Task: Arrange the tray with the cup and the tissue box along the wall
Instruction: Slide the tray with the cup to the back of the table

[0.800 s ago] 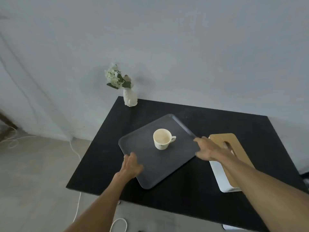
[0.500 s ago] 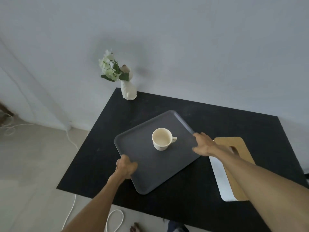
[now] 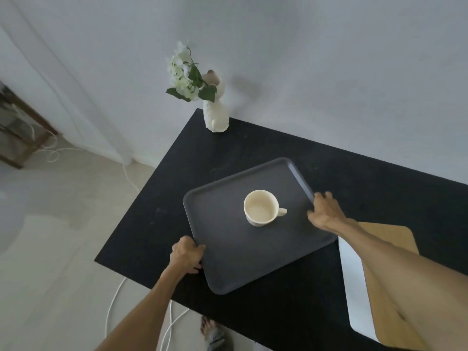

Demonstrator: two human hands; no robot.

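Observation:
A dark grey tray (image 3: 228,269) lies at an angle on the black table (image 3: 354,188), with an empty cream cup (image 3: 260,211) upright near its middle. My left hand (image 3: 186,254) grips the tray's near-left edge. Fingers of my right hand (image 3: 325,214) curl over its right edge. The tissue box (image 3: 354,282), white with a wooden lid, lies at the right, and my right forearm hides much of it.
A white vase with white flowers (image 3: 215,115) stands at the table's back left corner by the wall. White cables (image 3: 114,307) run on the floor to the left. A foot (image 3: 215,335) shows below the table's near edge.
Both hands have closed on the tray's edges; earlier they hovered open beside it. The camera has moved closer and lower over the table.

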